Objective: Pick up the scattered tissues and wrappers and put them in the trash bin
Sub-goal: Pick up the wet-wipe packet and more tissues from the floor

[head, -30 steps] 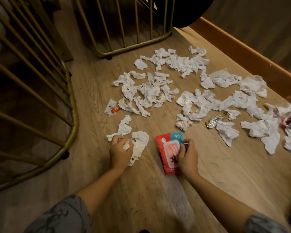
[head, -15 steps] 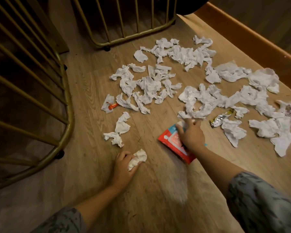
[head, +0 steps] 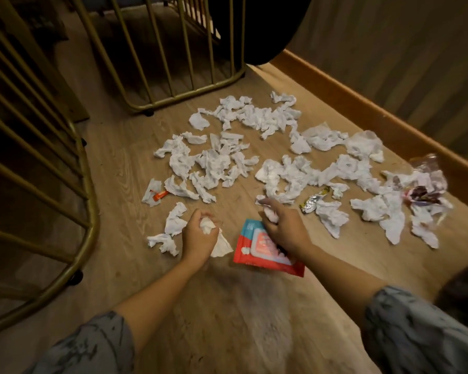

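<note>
Your left hand (head: 200, 234) is fisted around a wad of crumpled white tissue (head: 207, 225); your right hand (head: 284, 225) curls on a smaller white tissue scrap (head: 270, 215), pinning the red-and-blue wipes packet (head: 260, 248). You've barely begun, I'd judge: scattered white tissues (head: 214, 163) and a silver foil wrapper (head: 312, 202) cover the wooden floor (head: 227, 306). No trash bin is in view.
</note>
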Demonstrator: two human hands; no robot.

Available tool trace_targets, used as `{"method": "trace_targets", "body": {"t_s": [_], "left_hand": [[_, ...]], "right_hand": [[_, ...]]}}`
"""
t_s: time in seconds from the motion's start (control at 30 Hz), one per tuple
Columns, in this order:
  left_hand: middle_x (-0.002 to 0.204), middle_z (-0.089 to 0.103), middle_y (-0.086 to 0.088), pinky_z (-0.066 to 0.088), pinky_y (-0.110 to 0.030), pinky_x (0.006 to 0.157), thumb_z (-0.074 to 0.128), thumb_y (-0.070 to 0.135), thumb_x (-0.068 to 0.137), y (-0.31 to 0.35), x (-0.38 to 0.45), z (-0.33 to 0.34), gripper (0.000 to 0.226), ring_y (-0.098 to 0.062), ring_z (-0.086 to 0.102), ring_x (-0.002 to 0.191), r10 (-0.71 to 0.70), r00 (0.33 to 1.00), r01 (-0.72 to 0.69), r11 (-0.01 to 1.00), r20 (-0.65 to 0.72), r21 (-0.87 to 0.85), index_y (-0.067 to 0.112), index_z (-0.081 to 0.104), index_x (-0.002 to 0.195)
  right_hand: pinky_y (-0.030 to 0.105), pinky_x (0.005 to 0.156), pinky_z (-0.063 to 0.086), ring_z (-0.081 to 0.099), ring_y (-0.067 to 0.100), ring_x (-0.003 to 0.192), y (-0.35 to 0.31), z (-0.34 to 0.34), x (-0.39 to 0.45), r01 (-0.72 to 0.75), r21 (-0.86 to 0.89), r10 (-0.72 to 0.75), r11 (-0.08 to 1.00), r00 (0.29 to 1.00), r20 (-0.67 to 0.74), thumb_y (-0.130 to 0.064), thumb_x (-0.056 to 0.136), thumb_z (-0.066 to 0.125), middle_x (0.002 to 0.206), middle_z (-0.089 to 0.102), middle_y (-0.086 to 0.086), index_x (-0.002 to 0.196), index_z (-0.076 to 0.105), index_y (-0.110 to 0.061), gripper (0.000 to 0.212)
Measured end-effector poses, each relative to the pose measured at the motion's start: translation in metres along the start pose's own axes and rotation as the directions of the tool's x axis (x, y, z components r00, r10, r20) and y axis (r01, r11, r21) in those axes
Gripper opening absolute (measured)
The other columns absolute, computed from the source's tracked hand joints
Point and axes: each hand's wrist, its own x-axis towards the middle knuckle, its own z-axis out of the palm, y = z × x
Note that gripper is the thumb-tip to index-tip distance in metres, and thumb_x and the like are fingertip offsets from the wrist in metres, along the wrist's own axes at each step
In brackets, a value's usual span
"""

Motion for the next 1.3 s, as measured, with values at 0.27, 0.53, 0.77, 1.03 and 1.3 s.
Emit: {"method": "trace_targets", "body": {"t_s": [0.27,0.53,0.77,1.03,1.3], "left_hand": [[0.068,0.069,0.005,0.050,-0.027,0.069,0.063,0.058,0.079,0.134,0.010,0.030,0.042,-0.009,0.065,0.071,0.373,0.907,-0.368,0.928,0.195,-0.062,0.017,0.067,0.073],[0.056,0.057,0.012,0.035,-0.022,0.051,0.042,0.030,0.083,0.270,-0.018,0.093,0.028,-0.006,0.052,0.056,0.599,0.733,-0.570,0.799,0.322,-0.191,0.018,0.067,0.082],[0.082,0.066,0.008,0.051,-0.020,0.067,0.066,0.023,0.081,0.348,-0.081,0.180,0.006,-0.006,0.061,0.080,0.774,0.503,-0.723,0.621,0.383,-0.304,0.020,0.066,0.087],[0.069,0.068,0.001,0.052,-0.028,0.069,0.068,0.038,0.084,0.406,-0.199,0.290,0.026,-0.014,0.063,0.072,0.491,0.725,-0.211,0.826,0.483,-0.523,0.015,0.069,0.071],[0.096,0.063,0.005,0.046,-0.040,0.090,0.065,0.034,0.080,0.392,-0.231,0.375,0.010,-0.014,0.053,0.098,0.682,0.416,-0.712,0.655,0.601,-0.251,0.026,0.066,0.085]], "right_hand": [[0.026,0.053,0.041,0.056,0.007,0.063,-0.032,-0.162,-0.002,0.020,-0.297,-0.067,0.955,0.986,-0.151,-0.082,0.082,0.027,0.069,0.061,-0.006,0.072,0.061,-0.023,0.069],[0.025,0.048,0.036,0.052,0.012,0.051,-0.020,-0.305,-0.066,-0.145,-0.433,-0.105,0.889,0.858,-0.502,-0.041,0.097,0.042,0.056,0.054,-0.007,0.062,0.052,-0.019,0.043],[0.031,0.056,0.044,0.059,0.023,0.066,0.028,-0.406,-0.145,-0.544,-0.236,0.108,0.805,0.527,-0.843,-0.041,0.096,0.047,0.071,0.064,0.004,0.069,0.057,-0.016,0.038],[0.021,0.055,0.033,0.054,0.012,0.069,0.095,-0.454,-0.239,-0.779,0.119,0.351,0.616,0.137,-0.926,-0.045,0.098,0.043,0.082,0.064,0.001,0.086,0.064,-0.015,0.038],[0.029,0.068,0.049,0.064,0.021,0.086,0.137,-0.429,-0.254,-0.813,0.148,0.452,0.563,0.153,-0.879,-0.050,0.096,0.045,0.097,0.069,0.003,0.098,0.066,-0.019,0.037]]}}
